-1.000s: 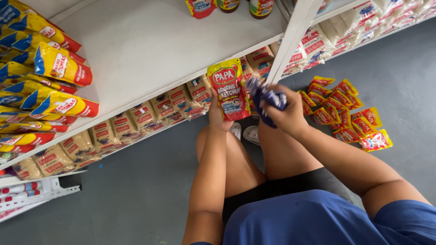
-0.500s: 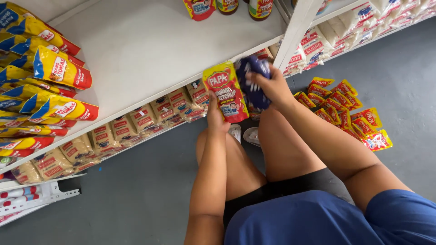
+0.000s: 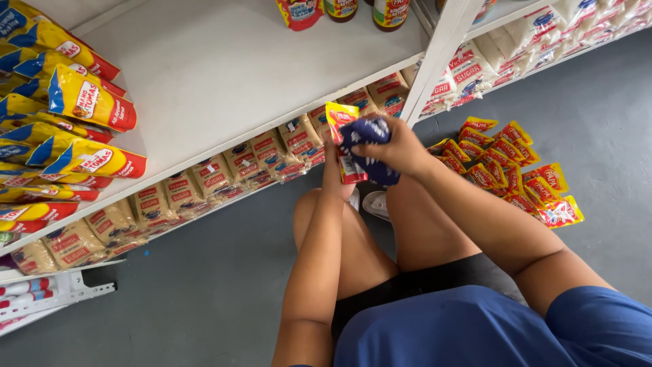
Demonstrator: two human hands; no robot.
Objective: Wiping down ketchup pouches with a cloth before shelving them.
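Grey shop floor (image 3: 170,299), white shelf (image 3: 224,75) overhead. Left hand (image 3: 333,160) grips a red-and-yellow sauce pouch (image 3: 344,146), upright at the shelf's front edge. Right hand (image 3: 397,146) is closed around a dark blue cloth (image 3: 367,139), now pressed flat against the pouch face; half a second ago it sat beside the pouch, and before that lower. Judgement: wiping has begun. Matching loose pouches (image 3: 516,170) lie on the floor to the right, near the shelf post (image 3: 441,54).
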